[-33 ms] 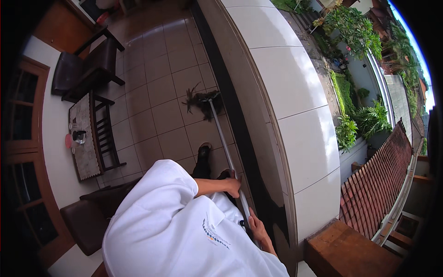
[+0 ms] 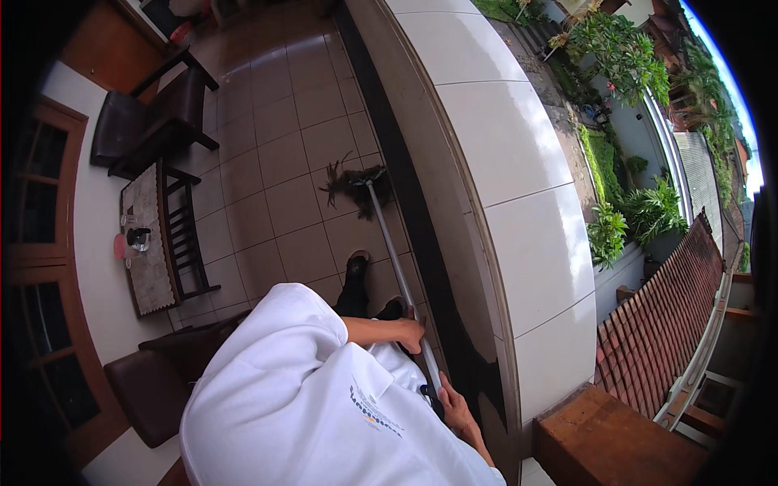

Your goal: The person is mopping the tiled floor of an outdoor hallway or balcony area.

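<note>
A string mop with a pale metal handle (image 2: 391,243) slants across the walkway, and its dark, stringy mop head (image 2: 356,191) lies on the tiles against the black floor border. My left hand (image 2: 411,334) is closed around the middle of the handle. Lower down, near my body, my right hand (image 2: 455,407) grips the same handle. The end of the handle below that hand is hidden by my white shirt. One dark shoe (image 2: 356,263) stands on the tiles to the left of the handle.
A low wall with a white tiled top (image 2: 527,170) runs along the right, with a garden beyond. On the left stand a dark cushioned chair (image 2: 174,105), a small table with a lace cloth (image 2: 154,271) and a brown seat (image 2: 142,389). A wooden block (image 2: 616,441) is at lower right.
The mop head and handle joint have shifted very slightly toward me. Both hands keep their hold on the handle.
</note>
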Demonstrator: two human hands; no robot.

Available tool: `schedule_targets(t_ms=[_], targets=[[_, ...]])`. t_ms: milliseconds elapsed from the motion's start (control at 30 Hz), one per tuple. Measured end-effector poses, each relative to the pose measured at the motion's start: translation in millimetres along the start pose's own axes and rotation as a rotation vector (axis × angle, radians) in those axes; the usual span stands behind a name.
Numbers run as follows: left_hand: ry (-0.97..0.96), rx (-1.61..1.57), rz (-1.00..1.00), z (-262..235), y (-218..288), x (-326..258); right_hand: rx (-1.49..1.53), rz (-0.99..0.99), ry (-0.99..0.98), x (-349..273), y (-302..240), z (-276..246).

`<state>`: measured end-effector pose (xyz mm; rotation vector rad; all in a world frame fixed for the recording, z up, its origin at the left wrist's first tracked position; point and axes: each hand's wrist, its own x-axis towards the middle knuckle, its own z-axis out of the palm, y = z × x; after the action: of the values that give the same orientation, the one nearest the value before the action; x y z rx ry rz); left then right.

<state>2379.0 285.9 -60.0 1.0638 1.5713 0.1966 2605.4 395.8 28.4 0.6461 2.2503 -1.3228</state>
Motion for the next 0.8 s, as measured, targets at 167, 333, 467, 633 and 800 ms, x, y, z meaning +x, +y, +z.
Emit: schedule_targets(t_ms=[167,333,467,633,800], targets=[[-0.139,0.086,0.118,17.4,54.2,0.6,0.064,0.404,-0.287,-55.9,-58.6,-60.2],[-0.005,0.008,-0.08,8.6,35.5,9.0,0.125,0.407,-0.329,-9.0,-47.1,-62.8],[0.328,-0.14,-0.372,-10.1,-12.4,9.9,-0.098,0.137,-0.256,66.9,-45.0,-38.0],[0.586,-0.261,-0.481,-60.4,-122.4,7.3,0.006,0.236,-0.317,176.3,-133.8,-17.4],[0.567,-0.354,-0.559,-154.1,-217.7,-13.7,0.041,0.205,-0.305,289.6,-191.1,12.0]])
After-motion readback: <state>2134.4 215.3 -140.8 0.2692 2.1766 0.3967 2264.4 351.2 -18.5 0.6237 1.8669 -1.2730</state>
